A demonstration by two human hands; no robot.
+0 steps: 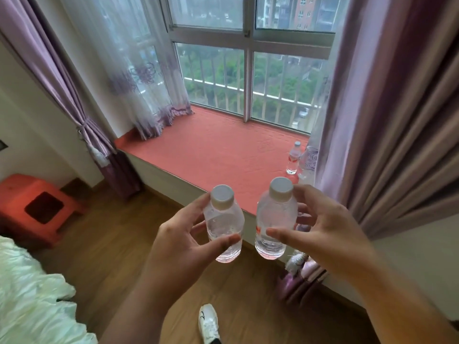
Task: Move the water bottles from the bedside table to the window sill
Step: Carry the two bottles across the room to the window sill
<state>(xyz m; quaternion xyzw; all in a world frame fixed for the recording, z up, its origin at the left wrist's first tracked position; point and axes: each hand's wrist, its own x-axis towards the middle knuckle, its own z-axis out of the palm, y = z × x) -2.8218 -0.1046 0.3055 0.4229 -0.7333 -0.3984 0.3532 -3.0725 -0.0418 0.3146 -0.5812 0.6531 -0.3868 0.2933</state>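
I am in the carrying step, with a bottle in each hand and the sill (211, 145) just ahead and below them. My left hand (178, 234) grips the left bottle (223, 224) round its middle: the thumb lies across the front near the lower part, and the fingers curl behind the shoulder under the white cap. My right hand (320, 227) holds the right bottle (274, 219) the same way, thumb across the front by the red label, fingers wrapped round the far side. Both bottles stand close to upright, caps tilted slightly toward me, side by side and near each other but not touching. They hang in the air over the floor and the sill's near edge, not yet resting on anything.

A third bottle (293, 157) already stands on the sill at its right end, just beside the sheer curtain (309, 157). So I judge the task partly done, with these two left to set down.

Next I need to reach forward and lower both onto the red cover, bases flat, then let go. The cover looks padded, so a bottle set down crooked could tip. I should also keep clear of the standing bottle, and place these near it or to its left.
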